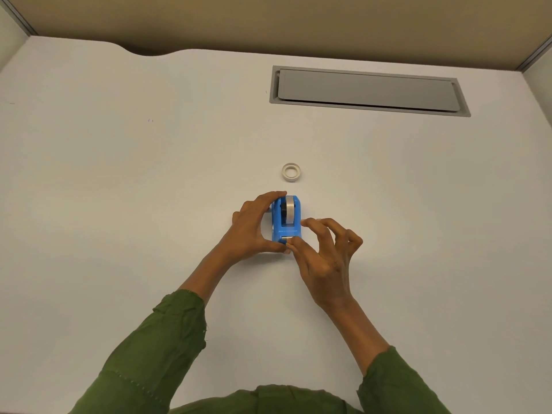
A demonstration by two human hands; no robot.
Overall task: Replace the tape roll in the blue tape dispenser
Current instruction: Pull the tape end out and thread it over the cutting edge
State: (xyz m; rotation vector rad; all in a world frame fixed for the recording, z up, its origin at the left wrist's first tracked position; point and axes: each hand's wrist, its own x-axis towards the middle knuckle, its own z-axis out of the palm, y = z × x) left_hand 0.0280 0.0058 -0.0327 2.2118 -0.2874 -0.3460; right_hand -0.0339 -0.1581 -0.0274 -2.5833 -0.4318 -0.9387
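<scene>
The blue tape dispenser [286,221] stands on the white desk [119,189], with a tape roll [289,212] seated in its slot. My left hand [254,227] wraps around its left side, fingers at the far end and thumb at the near end. My right hand [324,252] is at the dispenser's near right corner, thumb on the cutter end and index finger by its right side, other fingers curled apart. A second small white tape roll [291,171] lies flat on the desk just beyond the dispenser.
A grey cable hatch [367,91] is set into the desk at the back right. Beige partition walls [268,22] close the back and sides. Green sleeves cover both forearms.
</scene>
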